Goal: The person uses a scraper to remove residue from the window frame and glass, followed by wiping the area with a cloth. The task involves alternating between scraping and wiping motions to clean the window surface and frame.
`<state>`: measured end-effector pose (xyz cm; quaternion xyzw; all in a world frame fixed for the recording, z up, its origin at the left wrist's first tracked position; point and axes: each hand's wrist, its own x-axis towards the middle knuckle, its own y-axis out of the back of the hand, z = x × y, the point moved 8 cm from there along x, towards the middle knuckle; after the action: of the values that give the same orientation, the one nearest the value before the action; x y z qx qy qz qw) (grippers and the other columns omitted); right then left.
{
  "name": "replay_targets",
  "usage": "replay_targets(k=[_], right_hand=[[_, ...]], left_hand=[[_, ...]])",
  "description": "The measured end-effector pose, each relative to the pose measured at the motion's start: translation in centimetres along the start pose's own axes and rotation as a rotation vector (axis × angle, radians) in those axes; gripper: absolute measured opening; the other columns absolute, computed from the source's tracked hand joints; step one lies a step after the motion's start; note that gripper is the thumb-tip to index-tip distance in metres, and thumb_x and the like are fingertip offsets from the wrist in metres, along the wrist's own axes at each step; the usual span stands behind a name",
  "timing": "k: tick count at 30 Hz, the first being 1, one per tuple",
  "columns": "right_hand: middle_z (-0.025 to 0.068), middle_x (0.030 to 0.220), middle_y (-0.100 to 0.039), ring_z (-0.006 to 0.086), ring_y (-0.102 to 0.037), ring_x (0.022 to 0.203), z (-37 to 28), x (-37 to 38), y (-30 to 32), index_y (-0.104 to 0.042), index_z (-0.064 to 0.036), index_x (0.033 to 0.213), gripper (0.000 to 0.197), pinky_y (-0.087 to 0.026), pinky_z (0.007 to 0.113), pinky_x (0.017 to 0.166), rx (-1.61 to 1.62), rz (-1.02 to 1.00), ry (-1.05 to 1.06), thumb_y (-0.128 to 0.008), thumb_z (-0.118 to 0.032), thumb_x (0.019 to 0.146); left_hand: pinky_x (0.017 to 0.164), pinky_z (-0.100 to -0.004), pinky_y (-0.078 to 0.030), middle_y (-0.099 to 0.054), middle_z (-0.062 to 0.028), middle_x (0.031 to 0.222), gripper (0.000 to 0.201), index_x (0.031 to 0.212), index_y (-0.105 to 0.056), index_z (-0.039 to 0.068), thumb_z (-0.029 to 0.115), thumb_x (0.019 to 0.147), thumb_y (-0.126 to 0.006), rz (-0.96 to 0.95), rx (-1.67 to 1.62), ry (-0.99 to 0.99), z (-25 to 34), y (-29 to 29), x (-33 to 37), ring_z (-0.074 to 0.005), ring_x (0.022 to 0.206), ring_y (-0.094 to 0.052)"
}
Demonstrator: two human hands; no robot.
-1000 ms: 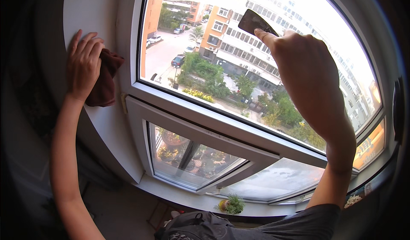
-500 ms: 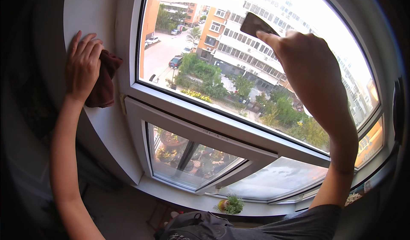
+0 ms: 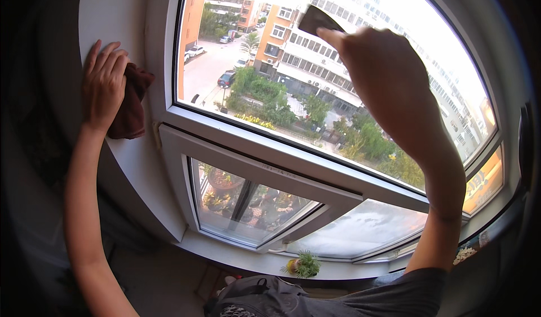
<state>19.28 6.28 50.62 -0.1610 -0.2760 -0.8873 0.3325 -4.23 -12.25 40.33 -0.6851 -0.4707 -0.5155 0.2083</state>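
- Head view, nearest first: a dark lap and grey cloth sit at the bottom edge, with a small potted plant on the sill just beyond.
- Lower sash stands tilted open above the sill.
- Left hand lies flat, fingers spread, pressing a dark red cloth against the white side wall beside the frame.
- Right hand is raised to the upper pane, fingers clenched on a dark flat scraper that seems to touch the glass.
- Risk: the scraper could slip from that grip and fall toward the open sash; leaning hard on the wall cloth could let it slide and unbalance the reach.
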Motion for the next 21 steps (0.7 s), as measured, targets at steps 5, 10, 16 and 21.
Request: replay_targets(k=[5, 10, 16, 21], right_hand=[[0.0092, 0.075, -0.057, 0.0216, -0.059, 0.066, 0.7, 0.2, -0.8, -0.06, -0.0076, 0.119, 0.036, -0.048, 0.035, 0.066, -0.051, -0.112, -0.095, -0.062, 0.001, 0.084], [0.0126, 0.067, -0.064, 0.0223, -0.066, 0.06, 1.0, 0.3, -0.3, -0.067, -0.0055, 0.113, 0.03, -0.052, 0.03, 0.058, -0.061, -0.135, -0.111, -0.062, 0.001, 0.084], [0.0097, 0.081, -0.061, 0.0228, -0.062, 0.075, 0.2, -0.1, 0.4, -0.062, -0.0084, 0.116, 0.033, -0.05, 0.036, 0.073, -0.118, 0.012, -0.029, -0.062, -0.002, 0.084], [0.0102, 0.083, -0.06, 0.0229, -0.061, 0.076, 2.1, 0.0, -1.0, -0.061, -0.0087, 0.117, 0.033, -0.049, 0.036, 0.074, -0.08, -0.359, -0.25, -0.061, -0.001, 0.085]], left_hand=[[0.113, -0.0385, -0.031, -0.062, -0.0047, 0.097, 0.013, 0.093, -0.06, 0.004, -0.001, 0.081, -0.058, 0.009, 0.001, 0.009, 0.2, -0.1, 0.1, -0.0187, 0.113, -0.056], [0.113, -0.0381, -0.031, -0.063, -0.0046, 0.098, 0.013, 0.093, -0.06, 0.004, 0.0, 0.081, -0.058, -0.008, 0.016, -0.003, -0.2, 0.1, 0.0, -0.0185, 0.114, -0.055], [0.114, -0.0382, -0.03, -0.062, -0.0046, 0.1, 0.015, 0.094, -0.06, 0.004, 0.0, 0.08, -0.058, -0.015, 0.0, 0.011, 0.2, -0.6, 0.1, -0.0185, 0.114, -0.055], [0.114, -0.0384, -0.03, -0.062, -0.0047, 0.1, 0.015, 0.094, -0.06, 0.004, -0.001, 0.08, -0.058, -0.036, 0.015, 0.006, -0.4, -0.3, -0.1, -0.0184, 0.115, -0.054]])
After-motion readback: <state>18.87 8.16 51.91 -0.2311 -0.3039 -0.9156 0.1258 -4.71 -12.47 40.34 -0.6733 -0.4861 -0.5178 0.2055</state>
